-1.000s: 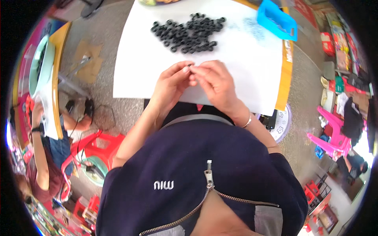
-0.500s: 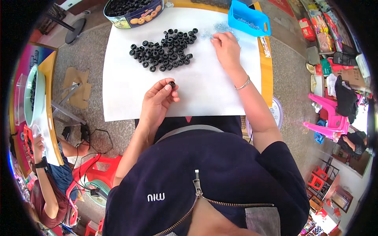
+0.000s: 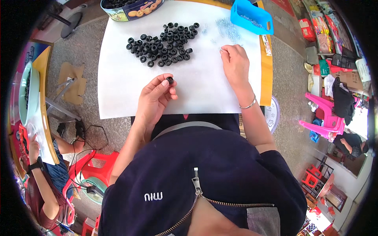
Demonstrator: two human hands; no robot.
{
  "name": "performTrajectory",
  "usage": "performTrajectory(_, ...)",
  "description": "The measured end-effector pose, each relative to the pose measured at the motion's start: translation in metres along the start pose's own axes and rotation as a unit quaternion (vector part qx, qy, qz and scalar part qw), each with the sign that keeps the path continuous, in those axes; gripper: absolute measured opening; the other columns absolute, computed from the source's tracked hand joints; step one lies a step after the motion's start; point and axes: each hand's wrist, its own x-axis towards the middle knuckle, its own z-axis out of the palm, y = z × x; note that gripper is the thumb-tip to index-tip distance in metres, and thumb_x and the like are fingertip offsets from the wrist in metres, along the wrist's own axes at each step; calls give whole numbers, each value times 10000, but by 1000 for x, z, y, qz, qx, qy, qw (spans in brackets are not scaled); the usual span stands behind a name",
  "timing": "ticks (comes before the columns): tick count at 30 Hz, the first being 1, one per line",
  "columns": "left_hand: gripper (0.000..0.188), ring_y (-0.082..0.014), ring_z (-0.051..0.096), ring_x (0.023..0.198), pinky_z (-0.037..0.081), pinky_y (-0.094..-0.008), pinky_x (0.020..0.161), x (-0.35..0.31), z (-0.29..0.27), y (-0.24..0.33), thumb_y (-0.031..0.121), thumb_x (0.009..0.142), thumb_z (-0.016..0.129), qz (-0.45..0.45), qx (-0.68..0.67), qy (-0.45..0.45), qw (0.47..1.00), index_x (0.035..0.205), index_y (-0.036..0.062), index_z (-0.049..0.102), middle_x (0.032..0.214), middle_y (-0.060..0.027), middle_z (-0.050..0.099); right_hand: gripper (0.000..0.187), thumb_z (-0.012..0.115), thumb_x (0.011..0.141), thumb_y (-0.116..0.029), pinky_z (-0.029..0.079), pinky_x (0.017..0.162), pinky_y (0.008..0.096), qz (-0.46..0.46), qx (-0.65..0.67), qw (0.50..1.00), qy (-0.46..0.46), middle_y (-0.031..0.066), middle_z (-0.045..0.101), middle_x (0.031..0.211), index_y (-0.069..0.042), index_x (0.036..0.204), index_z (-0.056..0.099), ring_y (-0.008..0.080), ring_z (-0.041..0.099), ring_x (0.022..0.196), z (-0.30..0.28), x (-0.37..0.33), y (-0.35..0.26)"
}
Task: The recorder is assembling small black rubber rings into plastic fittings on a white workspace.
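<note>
Between the thumb and fingers of my left hand (image 3: pixel 153 93) is a small black ring (image 3: pixel 169 80), its hole turned upward. It is held over the near part of a white sheet (image 3: pixel 204 92) covering the table. My right hand (image 3: pixel 236 65) is to the right, thumb and index finger pinched together; anything between them is too small to make out. Just beyond its fingertips, tiny clear bluish pieces (image 3: pixel 228 29) are scattered on the sheet. A loose pile of similar black rings (image 3: pixel 163 45) spreads beyond my left hand.
A blue plastic basket (image 3: pixel 237 19) with more tiny pieces stands at the far right. At the far left, a round tin (image 3: pixel 128 15) holds black rings. Another person's arm (image 3: pixel 41 183) is at a side table with a pale green basin (image 3: pixel 34 94). A red stool (image 3: pixel 100 167) stands nearby.
My right hand has drawn back toward me from the scattered tiny pieces, its fingers now pinched. My left hand still holds the black ring. The whole view has shifted slightly.
</note>
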Motion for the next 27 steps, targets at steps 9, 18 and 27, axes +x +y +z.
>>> performTrajectory(9,225,-129,582,742,512,-263,666,-2,1,0,84,930,509,0,24,4,1000,1127,-23,540,930,-97,604,93,655,767,-139,440,702,386,42,-29,998,-27,76,575,768,-66,783,600,259,555,767,-20,-20,10)
performTrajectory(18,235,-129,570,754,506,-258,663,-1,1,-1,88,940,491,8,36,2,999,1140,-29,526,941,-101,591,146,695,739,-146,437,708,355,31,-10,999,-40,70,597,790,-63,826,614,220,566,755,-27,-23,7)
performTrajectory(27,237,-127,570,757,511,-255,668,-1,1,-1,100,946,483,8,36,-10,999,1143,-26,524,957,-102,587,144,679,746,-140,420,738,365,69,19,997,-25,64,599,831,-80,875,654,235,562,778,-25,-28,18)
